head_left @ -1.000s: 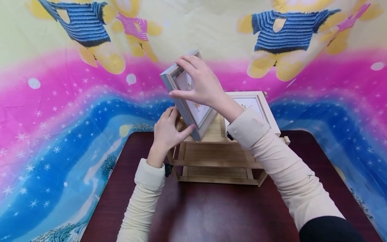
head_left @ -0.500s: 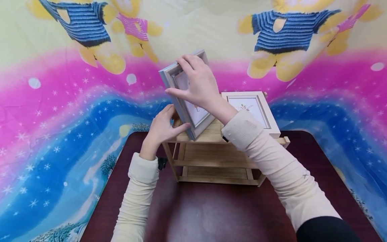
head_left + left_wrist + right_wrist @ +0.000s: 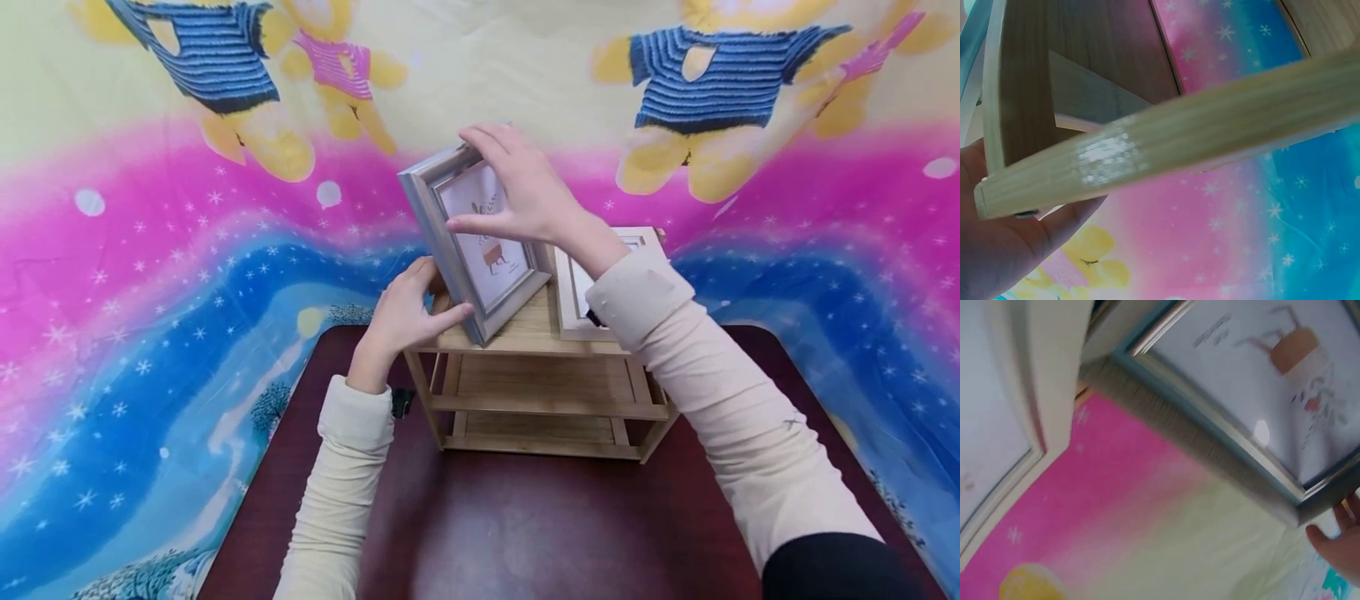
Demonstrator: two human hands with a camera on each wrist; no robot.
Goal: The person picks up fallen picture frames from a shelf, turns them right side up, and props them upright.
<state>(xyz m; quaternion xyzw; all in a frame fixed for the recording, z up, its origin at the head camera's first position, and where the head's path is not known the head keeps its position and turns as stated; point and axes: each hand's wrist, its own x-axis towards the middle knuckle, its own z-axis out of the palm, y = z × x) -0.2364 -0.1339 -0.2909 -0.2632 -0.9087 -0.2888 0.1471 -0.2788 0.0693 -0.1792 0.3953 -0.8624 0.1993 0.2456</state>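
A grey picture frame (image 3: 442, 242) with a rabbit print stands tilted on the upper shelf of a small wooden rack (image 3: 525, 337). My left hand (image 3: 401, 317) pinches its lower left edge, thumb toward the front and fingers partly hidden behind. In the left wrist view, the left hand (image 3: 1004, 231) lies close around the rack's end rail. My right hand (image 3: 525, 187) spreads over the frame's upper part, fingertips at the top edge and thumb across the print. In the right wrist view, the right fingertips (image 3: 1317, 535) appear right at the frame's corner.
A cream picture frame (image 3: 566, 292) lies on the same shelf to the right, partly covered by the right forearm. Below are two lower slatted shelves (image 3: 540, 383). The rack rests on a dark red table (image 3: 525, 517), with a printed cloth backdrop (image 3: 555, 108) behind.
The grey frame and left hand first shifted slightly left, then the left hand stayed. My right hand has since moved right across the grey frame, uncovering more of its print.
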